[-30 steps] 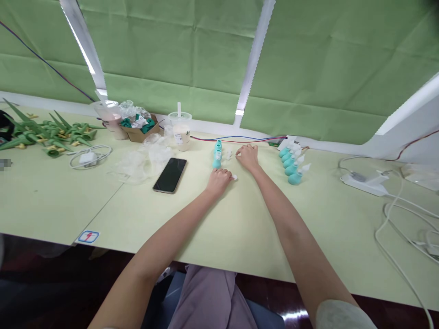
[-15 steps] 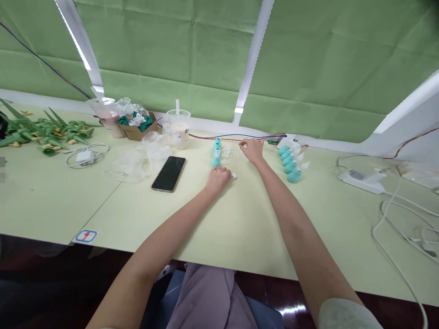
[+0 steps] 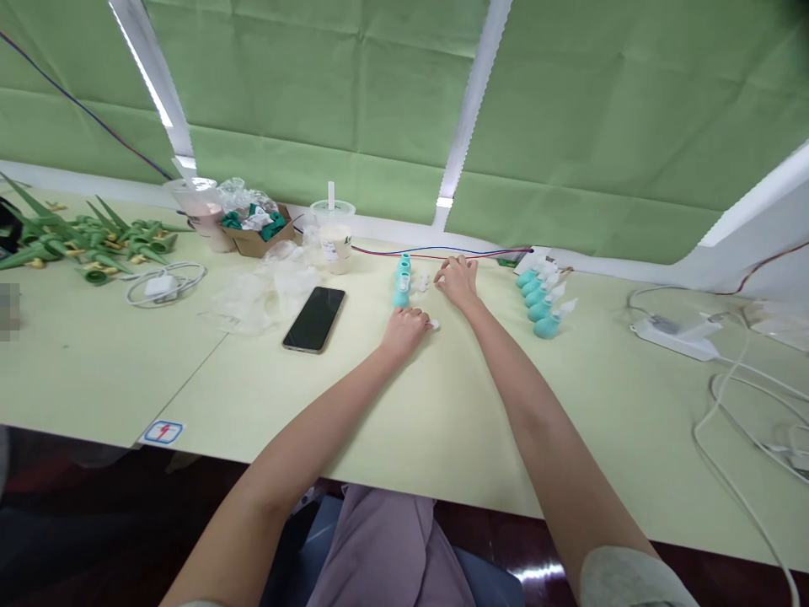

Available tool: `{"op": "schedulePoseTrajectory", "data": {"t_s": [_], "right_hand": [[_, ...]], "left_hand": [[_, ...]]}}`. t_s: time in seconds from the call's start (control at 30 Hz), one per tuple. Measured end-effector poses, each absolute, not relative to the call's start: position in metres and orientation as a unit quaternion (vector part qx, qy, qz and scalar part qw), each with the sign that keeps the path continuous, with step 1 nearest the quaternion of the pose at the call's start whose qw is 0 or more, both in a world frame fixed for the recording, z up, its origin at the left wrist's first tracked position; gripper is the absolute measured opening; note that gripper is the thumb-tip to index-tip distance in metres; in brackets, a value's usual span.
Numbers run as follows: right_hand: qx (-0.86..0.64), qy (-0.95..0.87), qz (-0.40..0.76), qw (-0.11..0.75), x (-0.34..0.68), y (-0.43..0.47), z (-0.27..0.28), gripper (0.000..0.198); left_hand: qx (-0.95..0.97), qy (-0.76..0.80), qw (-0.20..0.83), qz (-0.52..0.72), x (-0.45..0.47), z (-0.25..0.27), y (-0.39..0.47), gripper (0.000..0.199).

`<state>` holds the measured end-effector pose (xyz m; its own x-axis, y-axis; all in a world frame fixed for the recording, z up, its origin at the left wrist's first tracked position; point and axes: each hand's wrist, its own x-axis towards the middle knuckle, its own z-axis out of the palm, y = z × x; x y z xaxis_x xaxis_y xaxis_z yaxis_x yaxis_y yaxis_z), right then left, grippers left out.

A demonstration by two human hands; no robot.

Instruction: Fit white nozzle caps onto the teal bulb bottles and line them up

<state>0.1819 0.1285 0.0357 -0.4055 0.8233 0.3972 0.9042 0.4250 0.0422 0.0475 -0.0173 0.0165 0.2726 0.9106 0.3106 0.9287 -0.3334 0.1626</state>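
Observation:
My left hand rests low over the table, its fingers curled round a small piece. Only a white tip sticks out on the right of the fingers; the rest is hidden in the hand. My right hand is further back, fingers bent and apart above the table, beside several small whitish pieces. Just beyond my left hand stands a short row of turquoise hollow pieces. Right of my right hand, several turquoise round pieces with white pointed tips form another row.
A black phone, crumpled clear plastic and a lidded drink cup lie to the left. Further left are a cardboard box, a charger and green pieces. A power strip with cables is at right.
My right hand has come slightly left and down toward the whitish pieces, and its fingers have spread from a pinch. My left hand stays nearly in place. The view has shifted slightly.

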Motion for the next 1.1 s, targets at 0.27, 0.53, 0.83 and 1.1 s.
{"op": "schedulePoseTrajectory", "data": {"t_s": [0.27,0.53,0.83,1.1], "right_hand": [[-0.546,-0.814,-0.129,0.15,0.1837,0.1306,0.0317,0.014],[-0.548,-0.811,-0.126,0.159,0.187,0.1312,0.0326,0.009],[-0.546,-0.813,-0.124,0.161,0.1873,0.1339,0.0297,0.016],[-0.532,-0.822,-0.128,0.159,0.1827,0.1306,0.0308,0.015]], "left_hand": [[-0.8,-0.572,0.022,-0.183,0.0469,0.0148,-0.0167,0.024],[-0.802,-0.57,0.026,-0.176,0.0468,0.0151,-0.0166,0.024],[-0.803,-0.567,0.026,-0.179,0.0468,0.015,-0.0163,0.023],[-0.804,-0.566,0.026,-0.178,0.0464,0.0114,-0.0138,0.02]]}}
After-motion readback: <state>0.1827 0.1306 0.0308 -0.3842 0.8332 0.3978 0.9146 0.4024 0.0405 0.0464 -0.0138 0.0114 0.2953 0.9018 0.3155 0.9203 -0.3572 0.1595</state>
